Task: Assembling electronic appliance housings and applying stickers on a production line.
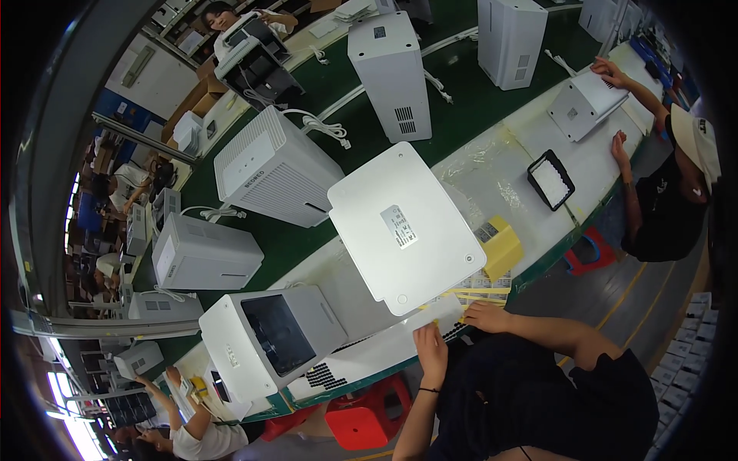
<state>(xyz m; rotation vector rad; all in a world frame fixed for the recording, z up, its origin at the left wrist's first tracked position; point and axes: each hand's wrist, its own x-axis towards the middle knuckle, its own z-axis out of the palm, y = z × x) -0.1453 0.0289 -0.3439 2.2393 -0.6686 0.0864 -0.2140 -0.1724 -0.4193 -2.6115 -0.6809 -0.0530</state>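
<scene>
**Both hands down at the bench edge, big white box right in front of them**

So the person in the black top has both hands at the near edge of the white bench (530, 225), right by a pale sheet (443, 311). The left hand (430, 357), the one with a dark band on the wrist, has its fingers bent up to the sheet's near side. The right hand (487, 316) is just beside it, fingers curled in at the sheet's other end, near some yellow strips (484, 291). Honestly can't tell if either one is pinching anything, the fingertips are too small to read. Neither hand looks spread wide, though.

Just beyond the sheet there's a white appliance (407, 230) with a flat panel facing up, a silvery label in the middle and small round spots near some corners. A yellow block-shaped thing (503, 247) is tucked beside it on the right, and further along is a black tray (567, 187) with small white bits in it. Over on the left, another white unit (327, 323) shows a big dark opening, with rows of little black pieces (327, 377) near it.

More white units stand along a green belt (461, 115) behind the bench. At the far right, a co-worker in a pale cap (692, 137) has one hand on a white box (580, 107). Red stool (361, 426) below the bench.
</scene>
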